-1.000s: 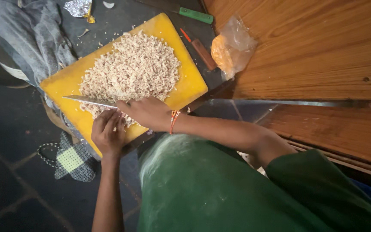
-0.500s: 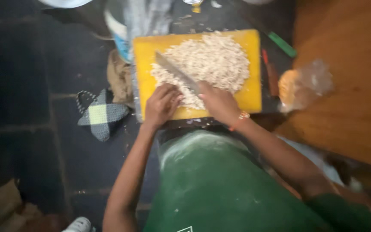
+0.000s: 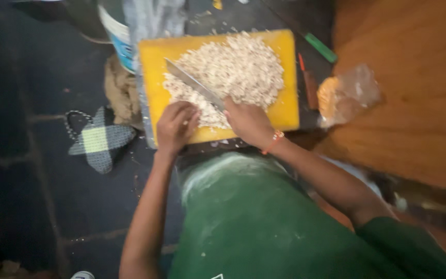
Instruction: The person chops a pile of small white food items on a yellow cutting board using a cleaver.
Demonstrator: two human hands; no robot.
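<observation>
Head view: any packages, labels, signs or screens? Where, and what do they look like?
Clear plastic bag: right of the yellow cutting board, lying on the wooden surface; crumpled, with orange-yellow contents at its left end.
White bucket: upper left, behind the board's corner; round, with a blue printed label band on its side.
No signs or screens in view.

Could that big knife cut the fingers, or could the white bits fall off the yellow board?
Possibly both. The left hand curls on the yellow board close beside the knife held in the right hand, so a slip might nick its fingers. The chopped white pile reaches near the board's far edge, so bits could spill onto the dark floor.
</observation>
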